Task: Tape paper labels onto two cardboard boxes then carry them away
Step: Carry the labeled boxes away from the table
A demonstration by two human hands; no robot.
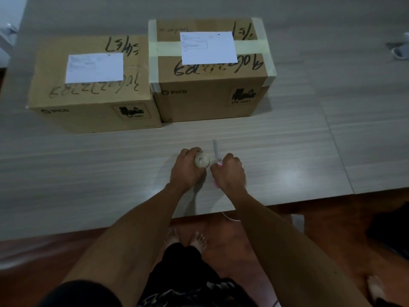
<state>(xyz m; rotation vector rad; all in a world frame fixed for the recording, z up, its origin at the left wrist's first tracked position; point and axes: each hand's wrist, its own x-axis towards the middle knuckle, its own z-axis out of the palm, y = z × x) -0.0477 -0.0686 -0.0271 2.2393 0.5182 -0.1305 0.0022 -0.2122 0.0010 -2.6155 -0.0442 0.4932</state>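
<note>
Two cardboard boxes stand side by side on the grey table (66, 169). The left box (88, 103) has a white paper label (94, 67) lying on its top. The right box (212, 89) stands a little farther back, with pale tape bands and a white paper label (208, 47) on top. Near the table's front edge my left hand (188, 169) grips a roll of tape (202, 161). Beside it my right hand (230, 173) grips pink-handled scissors (215, 151), blades pointing away toward the boxes.
The table's front edge runs just below my hands, with reddish floor and my bare feet (186, 238) beneath. A white cable (228, 217) hangs over the edge. Pale slippers (400, 49) lie at the far right, and a dark object (389, 231) sits on the floor at right.
</note>
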